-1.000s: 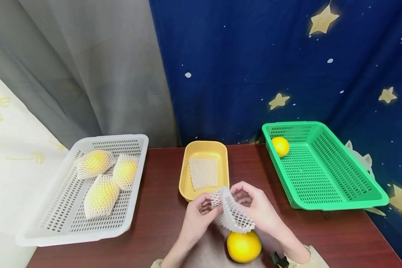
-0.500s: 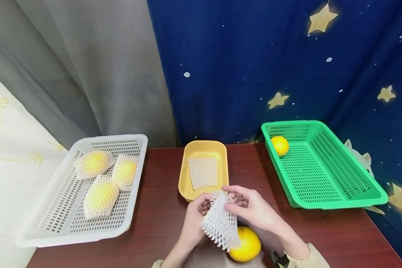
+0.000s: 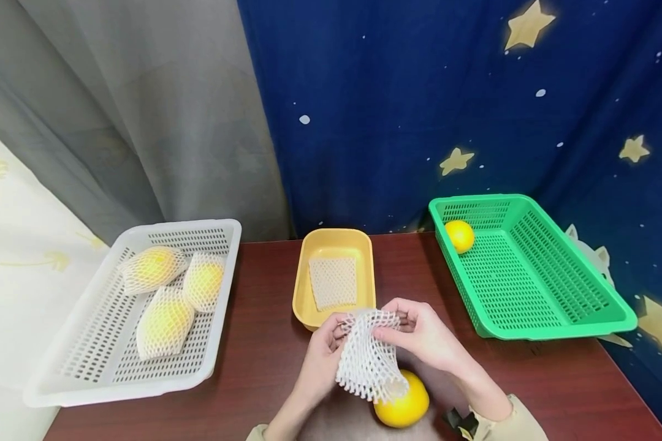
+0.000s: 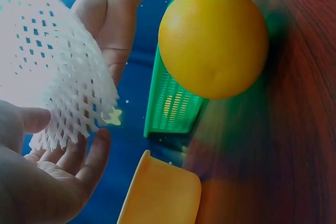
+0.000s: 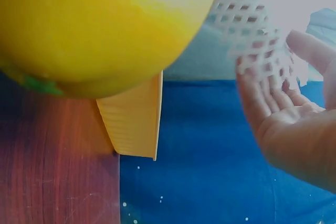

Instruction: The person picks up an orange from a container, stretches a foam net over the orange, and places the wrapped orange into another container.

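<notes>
Left hand [image 3: 319, 356] and right hand [image 3: 430, 338] pinch the foam net [image 3: 363, 364] in their fingers [image 3: 405, 305] above the worktop [image 3: 265, 306]; the yellow fruit [image 3: 408, 407] resting there, unheld, could roll if the net nudged it.

On the bench [image 3: 265, 306], the tub [image 3: 333, 240] stands between the left basket [image 3: 96, 343], holding three netted fruits [image 3: 165, 321], and the right basket [image 3: 513, 282], holding one fruit [image 3: 460, 236]. A net [image 3: 333, 283] lies in the tub; before it, a loose fruit [image 3: 401, 407].

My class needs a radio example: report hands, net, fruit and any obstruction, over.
Left fingers and right fingers pinch white foam net. Yellow fruit bare, on table, partly behind net in head view. No obstruction seen between net and fruit.
</notes>
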A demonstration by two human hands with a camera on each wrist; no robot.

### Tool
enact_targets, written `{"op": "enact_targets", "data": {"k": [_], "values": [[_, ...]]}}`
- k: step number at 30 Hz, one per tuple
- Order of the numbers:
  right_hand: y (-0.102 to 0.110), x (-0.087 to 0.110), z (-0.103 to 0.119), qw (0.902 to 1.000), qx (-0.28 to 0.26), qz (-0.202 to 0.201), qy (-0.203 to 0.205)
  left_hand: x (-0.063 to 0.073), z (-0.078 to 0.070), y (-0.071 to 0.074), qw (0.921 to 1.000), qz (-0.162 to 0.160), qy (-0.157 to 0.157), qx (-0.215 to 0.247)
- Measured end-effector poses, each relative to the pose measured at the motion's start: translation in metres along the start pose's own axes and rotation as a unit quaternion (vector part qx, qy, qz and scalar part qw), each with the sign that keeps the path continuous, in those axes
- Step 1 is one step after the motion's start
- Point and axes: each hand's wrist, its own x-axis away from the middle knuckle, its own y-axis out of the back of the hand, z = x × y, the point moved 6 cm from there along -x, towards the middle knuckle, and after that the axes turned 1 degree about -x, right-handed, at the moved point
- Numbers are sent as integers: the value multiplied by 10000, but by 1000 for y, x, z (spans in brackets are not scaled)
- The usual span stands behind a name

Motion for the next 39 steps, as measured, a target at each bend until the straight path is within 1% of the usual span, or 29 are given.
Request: {"op": "enact_targets", "data": {"k": [2,4,6,8,11,14,16,19,22,27,30,32,35,37,38,39], "values": [[3,1,4,9996,-200,-42,194,-1,-3,0,9999,68,-92,118],[6,2,8,9987,-330,-87,371,-2,-5,-2,9997,108,-176,132],[9,3,10,9983,-327,-132,461,-3,-7,-2,9997,117,-225,67],[13,5,11,9985,-223,-163,464,-4,-9,-3,9997,82,-196,-79],[17,12,11,9989,-54,-187,421,-1,-8,-3,9996,-1,70,-287],[21,23,9,9988,254,-190,374,3,-6,-6,9978,108,403,-515],[23,33,7,9980,547,-173,274,7,-2,-10,9961,350,573,-574],[25,47,2,9948,1006,-121,81,13,3,-15,9925,761,703,-646],[24,58,-4,9915,1300,-64,-62,18,10,-18,9885,1048,811,-725],[21,68,-16,9889,1481,-96,-88,22,20,-22,9818,1175,1037,-1070],[20,73,-23,9862,1643,-203,-50,25,24,-24,9749,1075,1069,-1633],[20,76,-27,9808,1919,-337,7,27,25,-24,9682,962,985,-2087],[19,81,-29,9686,2439,-452,183,30,25,-23,9527,722,747,-2857],[17,84,-28,9553,2874,-537,437,32,23,-22,9432,557,425,-3246],[16,85,-27,9464,3120,-577,605,33,21,-22,9385,482,238,-3411],[15,87,-25,9351,3389,-636,817,33,19,-22,9342,419,16,-3544]]}}
